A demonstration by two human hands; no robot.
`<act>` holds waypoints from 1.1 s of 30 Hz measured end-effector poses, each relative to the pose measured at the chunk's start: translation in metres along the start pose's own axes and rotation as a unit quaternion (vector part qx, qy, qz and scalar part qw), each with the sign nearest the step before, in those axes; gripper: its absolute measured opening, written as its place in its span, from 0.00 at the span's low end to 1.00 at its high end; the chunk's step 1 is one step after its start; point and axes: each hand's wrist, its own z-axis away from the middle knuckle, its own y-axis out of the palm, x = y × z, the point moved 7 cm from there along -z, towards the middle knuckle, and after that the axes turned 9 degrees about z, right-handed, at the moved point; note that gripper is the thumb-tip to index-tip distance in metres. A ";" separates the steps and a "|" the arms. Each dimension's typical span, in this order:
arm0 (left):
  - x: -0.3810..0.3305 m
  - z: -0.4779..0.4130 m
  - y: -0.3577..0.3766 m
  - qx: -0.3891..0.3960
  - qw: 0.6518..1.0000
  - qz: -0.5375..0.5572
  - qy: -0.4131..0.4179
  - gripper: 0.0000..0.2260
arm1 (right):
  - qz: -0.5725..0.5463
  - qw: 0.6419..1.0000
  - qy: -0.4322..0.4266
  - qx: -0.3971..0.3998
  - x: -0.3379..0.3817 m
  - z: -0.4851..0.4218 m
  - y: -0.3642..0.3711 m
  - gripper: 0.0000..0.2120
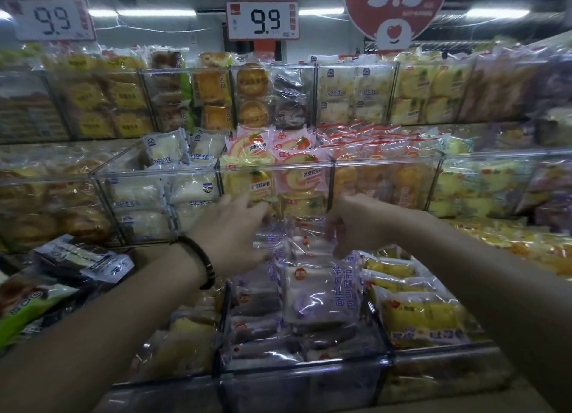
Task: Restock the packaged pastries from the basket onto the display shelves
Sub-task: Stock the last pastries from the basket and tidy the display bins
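Note:
A clear acrylic bin (303,369) on the lowest shelf holds several purple-and-white packaged pastries; one packet (315,298) leans upright on top of the pile. Both hands reach into the back of this bin. My left hand (232,230), with a dark bracelet on its wrist, lies with fingers stretched against a clear purple-printed packet (278,242). My right hand (353,227) has its fingers curled down, pinching the same packet's upper right edge. The basket is out of view.
Yellow packets (418,313) fill the bin to the right; dark and green packets (62,276) lie at the left. The middle shelf's bins hold white bread (145,202) and pink roll cakes (297,171). Price signs reading 9.9 (263,19) hang above.

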 end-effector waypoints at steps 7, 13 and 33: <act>-0.049 -0.054 0.015 0.140 0.980 0.120 0.077 0.11 | 0.059 0.998 0.006 0.019 -0.006 -0.001 0.023 0.18; -0.052 -0.078 0.044 0.197 0.978 0.026 0.060 0.14 | 0.077 0.996 0.030 0.024 -0.006 -0.009 0.032 0.19; -0.049 -0.073 0.043 0.081 0.991 0.080 0.074 0.15 | -0.019 0.996 0.063 -0.061 -0.022 0.009 0.026 0.31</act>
